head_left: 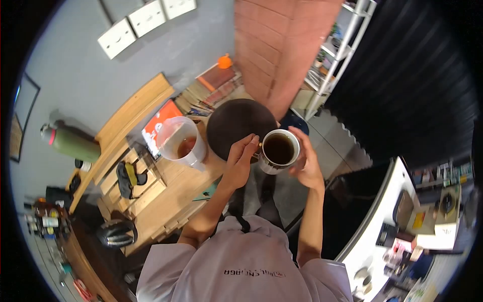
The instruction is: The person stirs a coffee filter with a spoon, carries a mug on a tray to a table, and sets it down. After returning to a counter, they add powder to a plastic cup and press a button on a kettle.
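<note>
A mug [270,167] of dark brown liquid is held up in front of my body, its light rim facing me. My left hand [241,160] is closed on the handle at the mug's left side. My right hand [308,166] curves around the opposite side, fingers near the rim and thumb lower down; the contact is partly hidden. Beyond my left hand is a dark round top [239,126]. On the wooden bench to the left stands a translucent pitcher [193,157] with some reddish-brown liquid inside.
The wooden bench [186,189] carries a slatted wooden piece [153,183] and a black-and-yellow item [130,178]. Behind are books [201,98] and a green bottle [75,146]. A white shelf rack [342,55] stands at back right; a white-edged counter [367,221] lies right.
</note>
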Tool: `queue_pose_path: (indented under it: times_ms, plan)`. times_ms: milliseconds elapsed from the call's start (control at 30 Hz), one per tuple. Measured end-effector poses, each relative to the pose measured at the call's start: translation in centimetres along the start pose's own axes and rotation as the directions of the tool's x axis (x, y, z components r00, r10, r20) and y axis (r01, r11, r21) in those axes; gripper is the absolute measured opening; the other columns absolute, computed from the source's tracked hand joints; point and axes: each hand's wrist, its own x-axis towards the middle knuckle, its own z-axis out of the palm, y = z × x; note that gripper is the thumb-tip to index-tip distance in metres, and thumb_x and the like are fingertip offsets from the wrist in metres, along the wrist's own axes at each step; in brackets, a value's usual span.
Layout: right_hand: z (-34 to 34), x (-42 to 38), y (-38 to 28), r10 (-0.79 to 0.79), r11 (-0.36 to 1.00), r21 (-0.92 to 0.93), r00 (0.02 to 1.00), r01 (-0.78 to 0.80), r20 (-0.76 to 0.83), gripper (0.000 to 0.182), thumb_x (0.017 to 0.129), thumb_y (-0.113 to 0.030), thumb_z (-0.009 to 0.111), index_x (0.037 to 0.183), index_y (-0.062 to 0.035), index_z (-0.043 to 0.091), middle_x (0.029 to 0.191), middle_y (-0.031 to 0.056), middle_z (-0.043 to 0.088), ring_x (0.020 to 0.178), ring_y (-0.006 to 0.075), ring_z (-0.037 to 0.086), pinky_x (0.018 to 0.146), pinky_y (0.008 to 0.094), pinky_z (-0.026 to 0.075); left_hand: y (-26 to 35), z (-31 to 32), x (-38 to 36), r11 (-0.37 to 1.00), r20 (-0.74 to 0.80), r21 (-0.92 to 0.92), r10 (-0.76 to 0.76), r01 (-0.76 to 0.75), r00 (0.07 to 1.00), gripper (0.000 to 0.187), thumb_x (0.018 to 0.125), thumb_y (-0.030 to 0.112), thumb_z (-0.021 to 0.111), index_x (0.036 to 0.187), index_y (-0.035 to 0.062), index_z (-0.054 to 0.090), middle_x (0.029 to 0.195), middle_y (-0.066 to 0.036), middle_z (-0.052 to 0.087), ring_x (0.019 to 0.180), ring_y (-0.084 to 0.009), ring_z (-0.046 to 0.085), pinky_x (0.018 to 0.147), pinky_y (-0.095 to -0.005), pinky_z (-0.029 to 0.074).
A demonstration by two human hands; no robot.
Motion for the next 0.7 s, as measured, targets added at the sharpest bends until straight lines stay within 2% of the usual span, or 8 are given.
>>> queue_pose_path:
  times_ms: [100, 167, 233, 300, 467, 500, 600, 700]
  plan:
    - [-3.2, 3.3, 5.3, 0.237, 0.955, 0.211, 0.965, -0.21, -0.112, 0.064, 0.076, 0.006, 0.063, 0.135, -0.0046, 0.041, 0.128, 0.0109, 0.049, 0.121, 0.0221, 0.047, 0.099, 0.0355, 0.039, -0.6, -1.1, 2.1, 0.984, -0.073, 0.155, -0.076, 0.087, 0.994, 0.04, 0.098, 0.024, 0.053, 0.122, -0.0075, 0.053, 0.103, -0.004, 0.059, 0.1, -0.011, 0.054, 0.088, -0.0251, 0.043]
    - [-5.4, 5.4, 9.5, 0.356, 0.919, 0.233, 0.924, -0.319, -0.142, 0.052, 0.084, 0.001, 0.061, 0.133, -0.004, 0.043, 0.123, 0.0108, 0.051, 0.117, 0.0213, 0.05, 0.096, 0.0341, 0.042, -1.2, 0.2, 3.2, 1.0, -0.347, -0.005, 0.003, -0.005, 0.938, 0.021, 0.098, 0.022, 0.049, 0.091, 0.0028, 0.056, 0.081, 0.003, 0.047, 0.077, -0.0059, 0.044, 0.068, -0.0223, 0.035]
    - [-7.2, 6.4, 13.9, 0.22, 0.954, -0.178, 0.965, -0.243, -0.141, 0.038, 0.093, -0.018, 0.06, 0.126, -0.0024, 0.05, 0.116, 0.0104, 0.055, 0.106, 0.0205, 0.055, 0.087, 0.0335, 0.048, -1.5, -0.2, 4.3, 0.997, -0.313, 0.04, 0.071, -0.061, 0.947, 0.022, 0.097, 0.022, 0.047, 0.084, 0.0046, 0.052, 0.078, 0.004, 0.042, 0.074, -0.0056, 0.039, 0.065, -0.0227, 0.032]
    - [-8.6, 7.3, 16.9, 0.289, 0.923, -0.23, 0.95, -0.309, -0.115, 0.039, 0.092, -0.023, 0.062, 0.123, -0.0015, 0.051, 0.115, 0.0109, 0.056, 0.104, 0.0208, 0.056, 0.084, 0.0333, 0.049, -1.3, -0.6, 5.3, 0.982, -0.17, 0.108, 0.171, -0.154, 0.971, 0.029, 0.099, 0.023, 0.044, 0.078, 0.0031, 0.049, 0.075, 0.003, 0.042, 0.072, -0.0062, 0.038, 0.065, -0.0222, 0.034]
    - [-10.5, 8.2, 24.4, 0.34, 0.785, -0.484, 0.922, -0.385, -0.183, 0.038, 0.088, -0.028, 0.066, 0.112, -0.0001, 0.054, 0.102, 0.013, 0.056, 0.092, 0.0232, 0.055, 0.08, 0.0342, 0.049, -4.9, -0.6, 7.9, 0.954, -0.318, 0.152, 0.296, -0.26, 0.901, 0.029, 0.095, 0.019, 0.042, 0.069, 0.0089, 0.038, 0.069, 0.005, 0.033, 0.065, -0.0051, 0.028, 0.056, -0.0238, 0.023]
    - [-11.3, 8.1, 27.4, 0.19, 0.747, -0.61, 0.965, -0.263, -0.182, 0.033, 0.087, -0.024, 0.066, 0.104, 0.0001, 0.053, 0.094, 0.0138, 0.052, 0.089, 0.028, 0.051, 0.079, 0.0389, 0.045, -6.2, -0.6, 8.5, 0.949, -0.363, 0.163, 0.311, -0.269, 0.878, 0.029, 0.095, 0.019, 0.042, 0.068, 0.009, 0.038, 0.069, 0.005, 0.032, 0.065, -0.0052, 0.028, 0.056, -0.0237, 0.023]
    - [-11.6, 8.2, 29.3, 0.248, 0.75, -0.586, 0.952, -0.307, -0.181, 0.031, 0.085, -0.022, 0.066, 0.099, 0.0007, 0.051, 0.092, 0.0151, 0.051, 0.09, 0.032, 0.047, 0.08, 0.0433, 0.041, -7.7, -1.0, 9.6, 0.943, -0.405, 0.165, 0.332, -0.289, 0.852, 0.03, 0.096, 0.018, 0.042, 0.067, 0.0086, 0.038, 0.068, 0.005, 0.033, 0.065, -0.0052, 0.029, 0.056, -0.024, 0.024]
    - [-11.7, 7.9, 31.4, 0.207, 0.694, -0.679, 0.97, -0.239, -0.13, 0.032, 0.084, -0.02, 0.069, 0.099, -0.0018, 0.048, 0.089, 0.0122, 0.051, 0.08, 0.0254, 0.052, 0.074, 0.0371, 0.046, -9.1, -1.3, 10.2, 0.937, -0.444, 0.186, 0.35, -0.297, 0.825, 0.032, 0.097, 0.018, 0.042, 0.067, 0.0075, 0.04, 0.069, 0.005, 0.036, 0.065, -0.0053, 0.03, 0.056, -0.024, 0.025]
